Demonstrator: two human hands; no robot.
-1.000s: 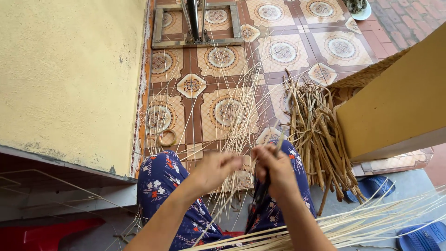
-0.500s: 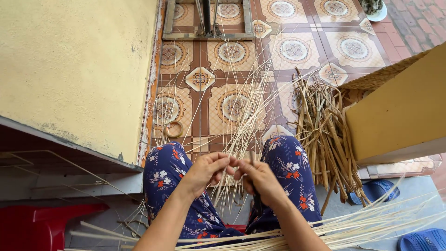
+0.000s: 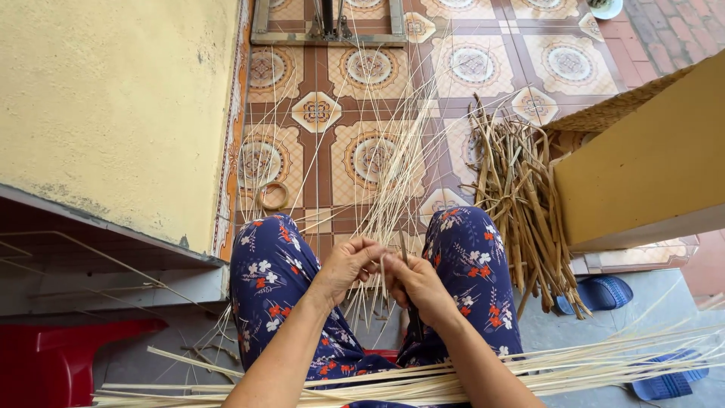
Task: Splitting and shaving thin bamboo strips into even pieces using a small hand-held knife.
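Head view: the person sits with knees apart, legs in dark blue trousers (image 3: 279,279) printed with red and white flowers, above a patterned tile floor (image 3: 332,113).

The left hand (image 3: 349,263) and the right hand (image 3: 417,283) meet between the knees, fingertips almost touching. Both are closed in a narrow grip on a bunch of thin pale bamboo splints (image 3: 381,174). The splints are gathered at the hands and fan upward and outward over the tiles, with their short lower ends hanging down between the legs. The left hand pinches the splints with fingers curled over them. The right hand also holds a dark slim blade or tool (image 3: 412,313) that runs down past the wrist; what kind of tool it is cannot be told.

A flat sheaf of long pale strips (image 3: 604,363) lies across the lap and reaches out to the right, low in the view. Right of the right knee is a heap of coarser brownish cane offcuts (image 3: 521,196), lying against a yellow slab (image 3: 649,166). A small ring of wound strip (image 3: 273,196) lies on the tiles near the left knee. A blue sandal (image 3: 600,293) sits beside the heap, on grey concrete. A yellow plastered wall (image 3: 106,98) fills the left side, and a red plastic stool (image 3: 60,363) shows at the lower left.
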